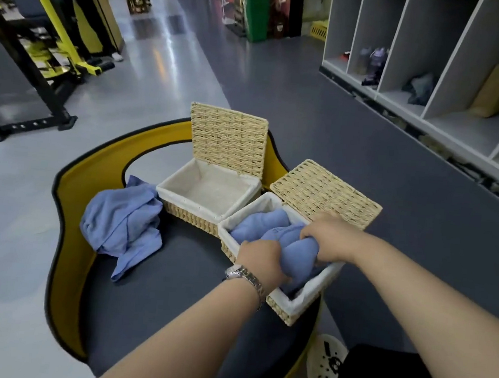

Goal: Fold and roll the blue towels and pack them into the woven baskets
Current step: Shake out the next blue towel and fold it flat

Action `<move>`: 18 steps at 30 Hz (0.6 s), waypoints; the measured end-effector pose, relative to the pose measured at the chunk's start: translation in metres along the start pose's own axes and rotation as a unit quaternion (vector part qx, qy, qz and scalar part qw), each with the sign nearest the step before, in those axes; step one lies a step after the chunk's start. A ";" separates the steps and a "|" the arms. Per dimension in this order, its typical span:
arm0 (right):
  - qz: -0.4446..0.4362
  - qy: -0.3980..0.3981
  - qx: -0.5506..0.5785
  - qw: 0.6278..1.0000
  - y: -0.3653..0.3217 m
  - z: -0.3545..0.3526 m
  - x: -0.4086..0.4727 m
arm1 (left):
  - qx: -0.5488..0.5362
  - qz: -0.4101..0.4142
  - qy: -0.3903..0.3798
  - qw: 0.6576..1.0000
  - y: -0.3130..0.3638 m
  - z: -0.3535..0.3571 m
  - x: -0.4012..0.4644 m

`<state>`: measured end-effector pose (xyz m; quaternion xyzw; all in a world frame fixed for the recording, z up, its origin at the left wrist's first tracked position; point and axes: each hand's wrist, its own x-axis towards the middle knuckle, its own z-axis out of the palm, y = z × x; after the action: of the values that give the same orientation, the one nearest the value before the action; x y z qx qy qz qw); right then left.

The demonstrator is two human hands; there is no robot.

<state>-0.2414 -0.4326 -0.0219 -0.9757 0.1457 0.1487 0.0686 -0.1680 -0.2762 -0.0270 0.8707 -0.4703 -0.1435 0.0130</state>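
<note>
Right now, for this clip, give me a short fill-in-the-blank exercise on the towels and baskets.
1. Both hands grip a rolled towel in the ____ basket.
2. The left basket holds ____ towels.
3. The unfolded towels lie ____ of the left basket.
4. A watch sits on the ____ wrist.

Missing: right; no; left; left

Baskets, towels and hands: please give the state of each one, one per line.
Left basket: lid upright, open, lined, holds nothing visible.
Right basket: lid tilted back, open, holds rolled towels.
Rolled towel: gripped by both hands, partly inside the right basket.
Loose towels: crumpled, unfolded, beside the left basket.
Left hand: grips the rolled towel.
Right hand: grips the rolled towel.
</note>
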 end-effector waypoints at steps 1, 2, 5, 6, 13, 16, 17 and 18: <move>-0.004 0.007 -0.011 1.000 -0.002 0.005 0.000 | 0.009 -0.002 0.001 1.000 0.001 0.003 0.000; -0.005 0.006 -0.019 1.000 -0.004 0.006 -0.001 | 0.014 -0.003 0.003 1.000 0.000 0.006 -0.001; -0.013 -0.049 -0.055 0.997 -0.007 -0.006 -0.008 | -0.001 -0.004 0.022 1.000 -0.004 0.007 -0.002; -0.009 -0.056 -0.060 0.997 -0.007 -0.010 -0.011 | 0.000 -0.003 0.037 0.999 -0.006 0.006 -0.003; 0.044 -0.013 -0.078 0.996 -0.020 0.000 -0.010 | 0.026 -0.019 0.030 0.999 -0.011 0.009 -0.001; 0.047 -0.042 -0.075 0.995 -0.024 -0.014 -0.012 | -0.060 -0.009 0.042 0.997 -0.018 0.005 -0.008; 0.047 -0.057 -0.067 0.995 -0.026 -0.020 -0.012 | -0.101 -0.005 0.056 0.993 -0.024 0.000 -0.015; 0.046 -0.053 -0.053 0.996 -0.031 -0.028 -0.013 | -0.133 -0.005 0.078 0.988 -0.035 -0.006 -0.023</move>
<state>-0.2366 -0.4050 0.0115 -0.9610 0.1781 0.2110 0.0177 -0.1500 -0.2388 -0.0210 0.8719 -0.4405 -0.1366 0.1643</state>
